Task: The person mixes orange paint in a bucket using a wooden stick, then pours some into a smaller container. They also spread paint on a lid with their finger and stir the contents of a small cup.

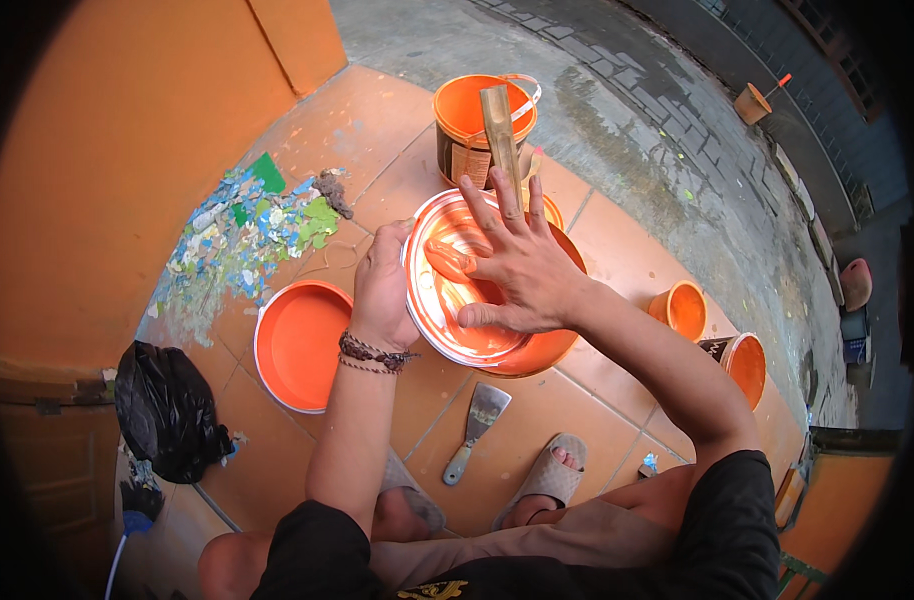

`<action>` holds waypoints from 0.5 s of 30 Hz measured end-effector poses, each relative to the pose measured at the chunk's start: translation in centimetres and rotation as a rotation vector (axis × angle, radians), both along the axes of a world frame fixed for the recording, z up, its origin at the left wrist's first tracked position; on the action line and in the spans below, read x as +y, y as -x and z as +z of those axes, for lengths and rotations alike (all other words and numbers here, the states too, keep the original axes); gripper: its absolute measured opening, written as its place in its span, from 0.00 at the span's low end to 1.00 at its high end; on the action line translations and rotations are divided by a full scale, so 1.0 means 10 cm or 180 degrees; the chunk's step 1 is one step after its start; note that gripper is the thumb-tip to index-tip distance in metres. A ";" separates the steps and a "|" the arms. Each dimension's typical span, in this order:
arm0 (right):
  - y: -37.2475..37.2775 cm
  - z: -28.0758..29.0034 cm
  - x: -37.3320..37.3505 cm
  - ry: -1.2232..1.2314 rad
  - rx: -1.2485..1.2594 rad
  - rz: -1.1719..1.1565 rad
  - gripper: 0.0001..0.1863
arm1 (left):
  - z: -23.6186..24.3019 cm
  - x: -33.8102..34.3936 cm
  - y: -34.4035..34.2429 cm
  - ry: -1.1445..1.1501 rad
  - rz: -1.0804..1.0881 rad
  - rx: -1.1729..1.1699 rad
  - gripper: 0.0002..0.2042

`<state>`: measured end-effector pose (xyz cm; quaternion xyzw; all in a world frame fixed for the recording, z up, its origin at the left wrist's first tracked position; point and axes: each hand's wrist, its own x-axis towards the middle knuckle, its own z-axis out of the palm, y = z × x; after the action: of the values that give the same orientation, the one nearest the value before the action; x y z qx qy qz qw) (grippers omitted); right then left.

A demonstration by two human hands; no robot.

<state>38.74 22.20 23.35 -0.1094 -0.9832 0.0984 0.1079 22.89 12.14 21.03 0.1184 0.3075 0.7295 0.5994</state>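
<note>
My left hand (pixel 382 290) grips the left rim of a white round lid (pixel 423 315) smeared with orange paint, tilted over a larger orange container (pixel 552 345). My right hand (pixel 522 270) is spread over the lid's inner face; one finger looks coated in orange paint. Behind them a wooden stick (pixel 497 125) stands upright in front of an orange bucket (pixel 467 100), beside a brush handle (pixel 532 165). To the left sits a tub of orange paint (pixel 299 350). A scraper (pixel 477 425) lies below the lid, between my sandalled feet.
Paint flakes (pixel 242 235) and a black plastic bag (pixel 165 410) lie at left beside an orange wall (pixel 147 100). Small orange containers (pixel 685 308) (pixel 745 368) sit at right. Tiled floor (pixel 607 400) borders wet concrete (pixel 637 130), with another bucket (pixel 752 105) far right.
</note>
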 end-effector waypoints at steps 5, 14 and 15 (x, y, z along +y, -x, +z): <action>-0.07 0.03 0.01 -0.0252 -0.0099 0.0443 0.36 | -0.05 0.01 0.07 -0.0031 -0.0188 -0.0150 0.17; -0.36 0.09 0.05 -0.0313 0.0001 0.0166 0.39 | -0.03 0.05 0.10 -0.0343 -0.0190 0.0003 0.18; -0.35 0.09 0.06 -0.0265 -0.0009 0.0126 0.39 | -0.03 0.05 0.09 -0.0392 -0.0193 0.0017 0.19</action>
<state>42.28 22.79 24.25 -0.0854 -0.9886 0.0594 0.1090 21.96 12.62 20.76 0.1664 0.2599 0.7282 0.6119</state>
